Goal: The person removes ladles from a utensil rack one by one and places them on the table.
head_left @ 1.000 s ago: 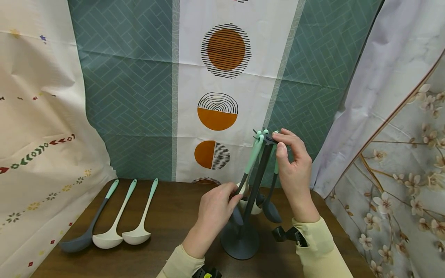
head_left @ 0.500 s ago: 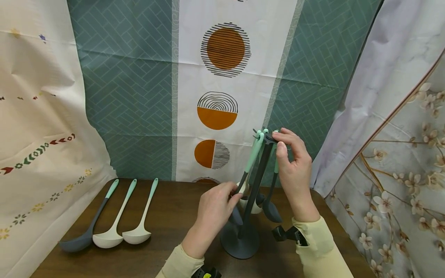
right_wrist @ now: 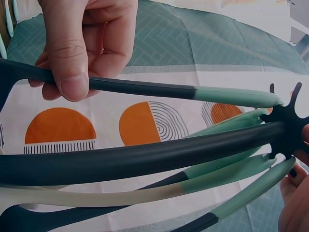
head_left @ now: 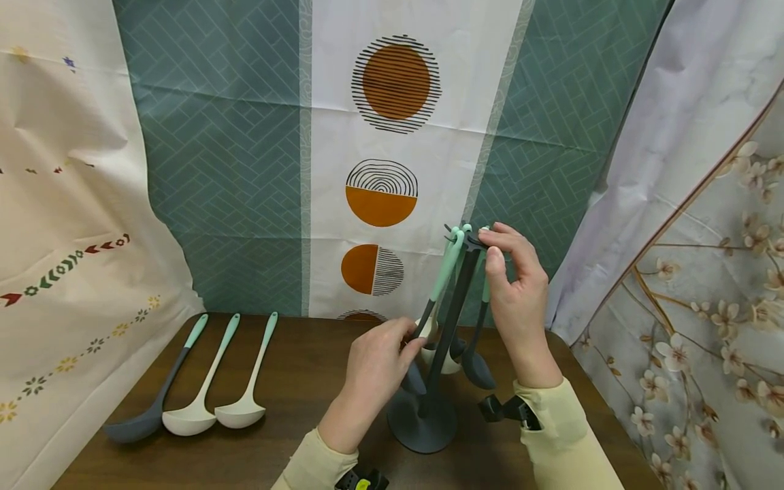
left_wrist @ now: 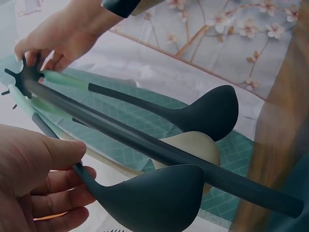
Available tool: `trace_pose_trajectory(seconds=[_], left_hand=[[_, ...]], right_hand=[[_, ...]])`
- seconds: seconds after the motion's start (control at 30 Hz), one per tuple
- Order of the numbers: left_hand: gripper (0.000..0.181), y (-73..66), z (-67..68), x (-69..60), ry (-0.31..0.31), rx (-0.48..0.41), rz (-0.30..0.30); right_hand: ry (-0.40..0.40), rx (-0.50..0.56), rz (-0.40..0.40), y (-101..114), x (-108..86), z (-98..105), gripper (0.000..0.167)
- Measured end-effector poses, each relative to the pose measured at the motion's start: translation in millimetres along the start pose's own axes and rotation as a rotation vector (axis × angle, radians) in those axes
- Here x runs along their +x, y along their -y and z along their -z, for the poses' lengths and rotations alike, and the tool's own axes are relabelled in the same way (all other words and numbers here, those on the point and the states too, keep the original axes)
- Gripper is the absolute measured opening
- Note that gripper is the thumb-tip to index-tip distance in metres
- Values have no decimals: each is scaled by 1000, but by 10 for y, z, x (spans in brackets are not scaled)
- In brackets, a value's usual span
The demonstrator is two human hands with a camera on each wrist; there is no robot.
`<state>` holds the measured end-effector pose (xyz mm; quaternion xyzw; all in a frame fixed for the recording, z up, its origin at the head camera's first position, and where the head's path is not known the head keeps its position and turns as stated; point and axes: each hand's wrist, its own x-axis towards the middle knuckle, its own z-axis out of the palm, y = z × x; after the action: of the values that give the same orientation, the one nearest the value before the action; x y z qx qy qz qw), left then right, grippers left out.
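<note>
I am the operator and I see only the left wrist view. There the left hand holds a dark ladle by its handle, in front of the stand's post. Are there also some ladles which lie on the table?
Observer: Yes, in the head view three ladles lie side by side on the wooden table.
Operator: Thank you. Which one of these three is the nearest to the left hand?
Observer: The pale ladle at the right end of the row is nearest to the left hand.
Operator: And what form has the lower end of the stand?
Observer: The stand ends in a round dark base, which rests on the table.
</note>
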<state>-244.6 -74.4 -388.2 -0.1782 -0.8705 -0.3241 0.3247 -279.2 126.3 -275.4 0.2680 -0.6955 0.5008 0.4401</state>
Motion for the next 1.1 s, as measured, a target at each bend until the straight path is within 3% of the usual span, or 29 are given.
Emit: trace_pose_trajectory(seconds=[1.1], left_hand=[[17,112,123,18,-69,57,-10]], right_hand=[[6,2,-5,-4,-10,12,27]])
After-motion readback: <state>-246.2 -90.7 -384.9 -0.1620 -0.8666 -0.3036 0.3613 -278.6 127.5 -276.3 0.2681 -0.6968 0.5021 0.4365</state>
